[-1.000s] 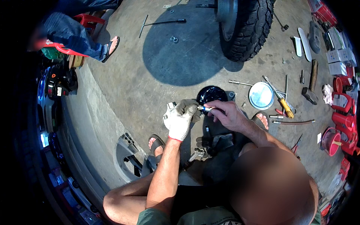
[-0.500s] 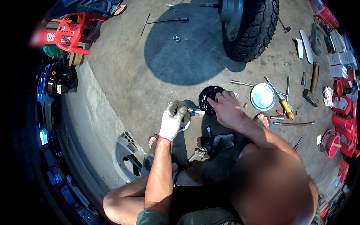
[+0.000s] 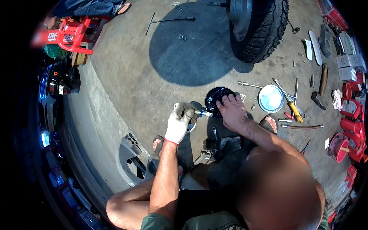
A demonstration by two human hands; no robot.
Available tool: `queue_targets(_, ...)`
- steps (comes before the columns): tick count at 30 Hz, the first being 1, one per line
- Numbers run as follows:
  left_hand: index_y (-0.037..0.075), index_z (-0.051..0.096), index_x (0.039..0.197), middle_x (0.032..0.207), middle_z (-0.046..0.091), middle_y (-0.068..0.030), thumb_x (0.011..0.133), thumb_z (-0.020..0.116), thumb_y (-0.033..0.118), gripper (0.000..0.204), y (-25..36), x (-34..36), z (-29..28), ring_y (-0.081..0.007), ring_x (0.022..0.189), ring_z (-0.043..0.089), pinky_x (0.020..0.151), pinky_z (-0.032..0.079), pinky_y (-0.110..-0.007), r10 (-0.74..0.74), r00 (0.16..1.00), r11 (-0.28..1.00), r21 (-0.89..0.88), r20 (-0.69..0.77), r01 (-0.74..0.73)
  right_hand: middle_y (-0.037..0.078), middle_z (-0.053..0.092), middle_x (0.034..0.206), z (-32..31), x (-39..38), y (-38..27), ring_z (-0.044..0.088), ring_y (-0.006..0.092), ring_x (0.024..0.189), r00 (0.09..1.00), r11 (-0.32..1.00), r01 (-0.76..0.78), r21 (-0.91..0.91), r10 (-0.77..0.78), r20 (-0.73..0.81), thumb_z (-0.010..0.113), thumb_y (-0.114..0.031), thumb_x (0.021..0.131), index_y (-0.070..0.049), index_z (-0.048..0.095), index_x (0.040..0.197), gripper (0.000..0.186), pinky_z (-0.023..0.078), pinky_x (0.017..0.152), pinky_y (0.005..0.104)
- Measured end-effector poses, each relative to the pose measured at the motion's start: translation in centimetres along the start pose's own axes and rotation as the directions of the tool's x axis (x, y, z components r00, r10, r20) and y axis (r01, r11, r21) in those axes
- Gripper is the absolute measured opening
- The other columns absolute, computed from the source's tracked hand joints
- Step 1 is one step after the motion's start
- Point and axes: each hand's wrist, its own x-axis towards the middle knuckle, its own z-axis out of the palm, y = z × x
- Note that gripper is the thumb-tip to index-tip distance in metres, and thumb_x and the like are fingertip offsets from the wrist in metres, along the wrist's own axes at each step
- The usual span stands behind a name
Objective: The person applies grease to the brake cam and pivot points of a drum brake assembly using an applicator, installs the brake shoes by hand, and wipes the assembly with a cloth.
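Note:
My left hand [image 3: 179, 120] wears a white work glove with a dirty grey palm. Its fingers are closed round a slim silvery cylindrical part with a blue band [image 3: 204, 113], whose pale end sticks out to the right. That end lies close to a round black tub of dark, glossy grease [image 3: 213, 97]. Bare and palm down, my right hand [image 3: 234, 115] reaches over the tub's right side. Its fingers are apart, with nothing visible in them; whether the fingertips touch the grease I cannot tell. A pale round object [image 3: 191, 127] shows partly behind the glove.
Right of the tub are a round lid [image 3: 270, 99], a yellow-handled screwdriver [image 3: 295, 111], a hose [image 3: 306, 126] and a hammer [image 3: 319, 97]. A knobbly tyre [image 3: 260, 34] stands ahead. Dark gloves [image 3: 220, 145] and a metal part [image 3: 203, 157] lie between my feet. Far left, a person sits by red chairs [image 3: 74, 36].
My right hand has gone from pointing a finger into the grease to lying flatter, fingers spread. My left hand still holds the cylindrical part. The whole view has shifted slightly.

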Motion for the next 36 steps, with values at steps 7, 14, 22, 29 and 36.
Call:
queue_targets(7,0.002,0.06,0.099,0.079,0.061,-0.0024,0.098,0.059,0.025,0.023,1.1,0.0,1.0,-0.0097,0.068,0.055,0.063,0.046,-0.026,0.011,1.0,0.997,0.072,-0.015,-0.01,0.01,0.058,0.102,-1.5,-0.1,0.5,0.054,0.0274,0.102,0.97,0.588,0.025,0.808,0.183,-0.163,0.061,-0.007,0.083,-0.01,0.072,0.102,0.022,0.043,0.09,0.0382)
queue_targets(14,0.003,0.059,0.096,0.075,0.061,-0.0021,0.098,0.058,0.024,0.021,0.8,0.3,2.0,-0.01,0.065,0.054,0.061,0.044,-0.026,0.031,0.999,0.986,0.165,-0.008,-0.029,0.009,0.057,0.101,-3.1,-0.4,-0.6,0.054,0.0264,0.1,0.968,0.58,0.138,0.803,0.091,-0.232,0.062,-0.009,0.086,-0.011,0.072,0.103,0.02,0.044,0.091,0.0375)
queue_targets(22,0.003,0.058,0.093,0.071,0.06,-0.0021,0.099,0.057,0.021,0.018,0.9,0.5,3.0,-0.0098,0.061,0.053,0.057,0.043,-0.026,-0.026,1.0,1.0,0.015,-0.014,0.026,0.01,0.056,0.105,-3.4,-0.7,-0.4,0.053,0.0272,0.102,0.974,0.659,0.127,0.742,0.057,-0.217,0.062,-0.008,0.085,-0.011,0.071,0.105,0.022,0.042,0.094,0.0398)
queue_targets(29,0.003,0.058,0.092,0.065,0.058,-0.0024,0.1,0.053,0.017,0.017,1.1,0.7,3.6,-0.009,0.051,0.05,0.048,0.039,-0.025,-0.075,0.996,0.997,-0.018,-0.057,0.074,0.012,0.055,0.108,-3.7,-1.1,-0.3,0.054,0.0286,0.106,0.964,0.751,0.171,0.637,0.006,-0.266,0.059,-0.006,0.087,-0.012,0.067,0.116,0.03,0.041,0.095,0.0417)
queue_targets(36,0.001,0.061,0.101,0.068,0.06,-0.003,0.1,0.052,0.015,0.017,1.6,0.6,3.8,-0.0101,0.054,0.052,0.051,0.041,-0.025,-0.164,0.985,0.972,-0.177,-0.048,0.153,0.012,0.055,0.108,-3.4,-1.3,-0.1,0.056,0.0296,0.103,0.973,0.733,0.165,0.66,-0.011,-0.232,0.057,-0.002,0.089,-0.013,0.064,0.122,0.035,0.043,0.092,0.041)
